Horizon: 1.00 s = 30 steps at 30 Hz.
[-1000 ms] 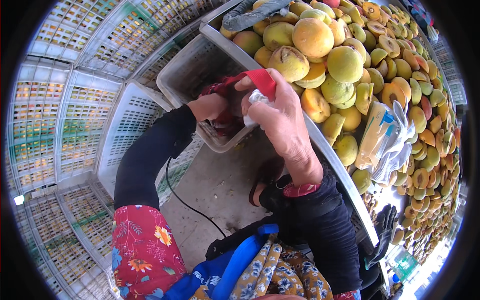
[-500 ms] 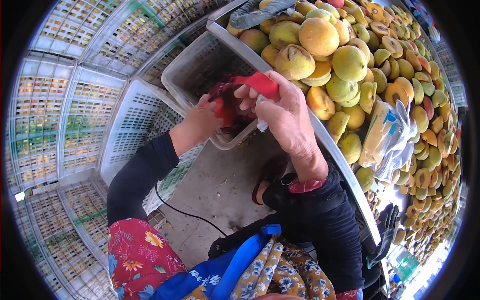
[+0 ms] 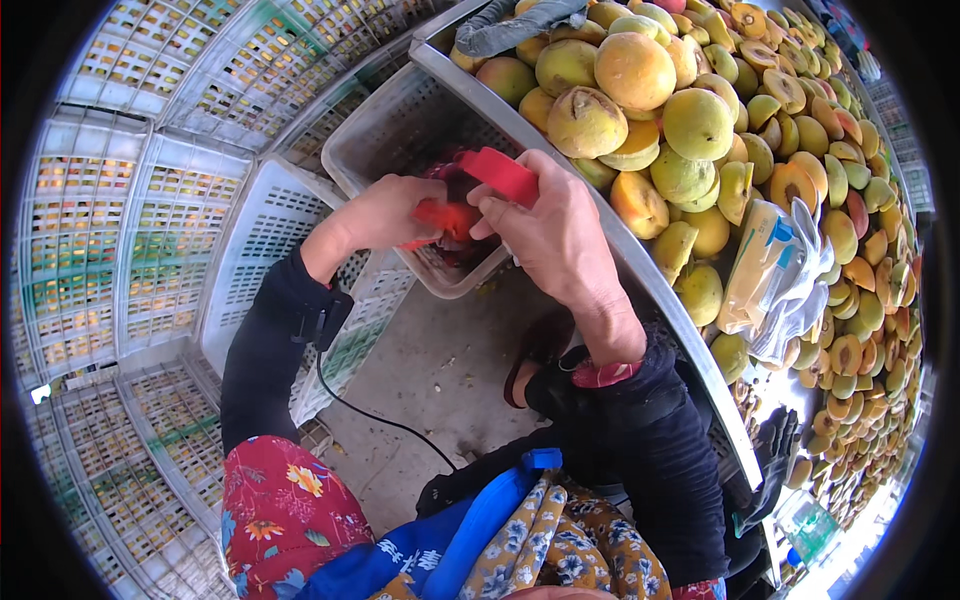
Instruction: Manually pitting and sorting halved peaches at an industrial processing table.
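My right hand (image 3: pixel 555 230) is closed round a stiff, curved red band (image 3: pixel 505 176), which looks like part of a ring or a roll of tape. To its left, my left hand (image 3: pixel 395 212) pinches a bright red strip (image 3: pixel 447 216). Whether strip and band are one piece I cannot tell. Both hands are over the near end of a grey plastic crate (image 3: pixel 362 160). Dark red stuff shows inside the crate below the fingers, too dim to name.
Halved and whole yellow-green fruits (image 3: pixel 690 125) are heaped on a metal-edged table (image 3: pixel 690 325) at right. A tissue pack (image 3: pixel 752 270) and white gloves (image 3: pixel 795 290) lie on them. Stacked mesh crates (image 3: pixel 85 230) stand at left. A black cable (image 3: pixel 385 410) runs from my left sleeve.
My left hand has moved left and turned, drawing apart from the right hand. My right hand has tilted, and the red band has swung a little to the left.
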Motion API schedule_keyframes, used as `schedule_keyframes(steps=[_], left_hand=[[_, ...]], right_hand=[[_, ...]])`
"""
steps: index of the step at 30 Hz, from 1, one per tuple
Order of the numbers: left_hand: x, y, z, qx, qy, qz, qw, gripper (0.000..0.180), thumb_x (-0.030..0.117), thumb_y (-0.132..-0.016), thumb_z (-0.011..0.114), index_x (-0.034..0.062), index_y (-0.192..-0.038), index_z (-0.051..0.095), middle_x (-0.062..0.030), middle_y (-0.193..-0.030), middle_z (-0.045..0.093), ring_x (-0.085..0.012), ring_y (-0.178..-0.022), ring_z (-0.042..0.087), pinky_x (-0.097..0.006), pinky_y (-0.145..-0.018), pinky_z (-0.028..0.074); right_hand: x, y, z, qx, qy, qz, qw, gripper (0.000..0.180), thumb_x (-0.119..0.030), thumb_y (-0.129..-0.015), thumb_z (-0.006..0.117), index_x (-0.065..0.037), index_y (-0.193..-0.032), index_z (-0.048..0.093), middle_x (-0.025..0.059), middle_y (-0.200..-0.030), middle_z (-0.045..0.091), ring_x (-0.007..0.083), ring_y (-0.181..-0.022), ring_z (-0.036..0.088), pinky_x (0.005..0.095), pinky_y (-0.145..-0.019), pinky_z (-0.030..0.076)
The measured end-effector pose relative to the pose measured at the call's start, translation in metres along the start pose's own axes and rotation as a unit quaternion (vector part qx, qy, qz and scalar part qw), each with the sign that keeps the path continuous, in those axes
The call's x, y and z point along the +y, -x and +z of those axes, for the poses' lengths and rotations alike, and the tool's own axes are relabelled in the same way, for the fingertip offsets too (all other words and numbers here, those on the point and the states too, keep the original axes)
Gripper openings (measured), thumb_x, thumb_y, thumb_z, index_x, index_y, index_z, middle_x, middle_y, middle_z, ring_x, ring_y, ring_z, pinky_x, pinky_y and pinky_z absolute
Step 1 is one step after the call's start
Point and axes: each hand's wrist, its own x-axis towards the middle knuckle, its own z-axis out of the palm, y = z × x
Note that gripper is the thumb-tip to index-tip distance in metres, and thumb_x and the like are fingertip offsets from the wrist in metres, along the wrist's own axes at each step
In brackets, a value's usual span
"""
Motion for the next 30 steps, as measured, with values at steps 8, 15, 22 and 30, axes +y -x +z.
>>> schedule_keyframes(steps=[8, 15, 22, 30], left_hand=[[0.016, 0.012, -0.029, -0.073, 0.296, 0.037, 0.952, 0.034, 0.006, -0.067, 0.064, 0.0032, -0.101, 0.068, -0.0133, -0.095, 0.067, -0.0282, -0.09, 0.065, -0.035, -0.08, 0.05], [0.015, 0.019, -0.028, 0.024, 0.114, 0.172, 0.978, 0.029, 0.0, -0.065, 0.058, 0.0089, -0.088, 0.071, -0.0052, -0.085, 0.065, -0.0266, -0.089, 0.055, -0.036, -0.089, 0.04], [0.007, 0.027, -0.02, 0.192, -0.074, 0.175, 0.963, 0.011, 0.008, -0.07, 0.056, 0.0099, -0.071, 0.067, -0.0029, -0.088, 0.061, -0.0235, -0.09, 0.054, -0.036, -0.086, 0.039], [0.021, 0.026, -0.012, 0.215, 0.063, 0.232, 0.947, 0.005, 0.006, -0.068, 0.059, 0.0069, -0.065, 0.063, -0.0003, -0.087, 0.066, -0.0218, -0.086, 0.055, -0.035, -0.086, 0.041]], right_hand=[[0.027, -0.004, 0.017, -0.038, 0.068, 0.032, 0.996, 0.022, -0.004, -0.079, 0.063, 0.004, -0.099, 0.058, 0.0179, -0.076, 0.066, 0.0269, -0.071, 0.067, 0.0381, -0.068, 0.052], [0.053, -0.013, 0.023, -0.052, 0.138, 0.018, 0.989, 0.019, -0.005, -0.077, 0.063, 0.003, -0.094, 0.06, 0.0238, -0.085, 0.065, 0.0351, -0.081, 0.066, 0.0412, -0.072, 0.05], [0.047, -0.015, 0.021, 0.011, 0.074, 0.112, 0.991, 0.026, -0.004, -0.076, 0.064, 0.003, -0.101, 0.061, 0.0214, -0.086, 0.067, 0.0337, -0.08, 0.067, 0.0411, -0.074, 0.051], [0.063, -0.009, 0.035, -0.072, 0.051, 0.029, 0.996, 0.026, -0.007, -0.085, 0.058, 0.0, -0.11, 0.06, 0.0105, -0.082, 0.067, 0.0186, -0.065, 0.067, 0.0323, -0.063, 0.052]])
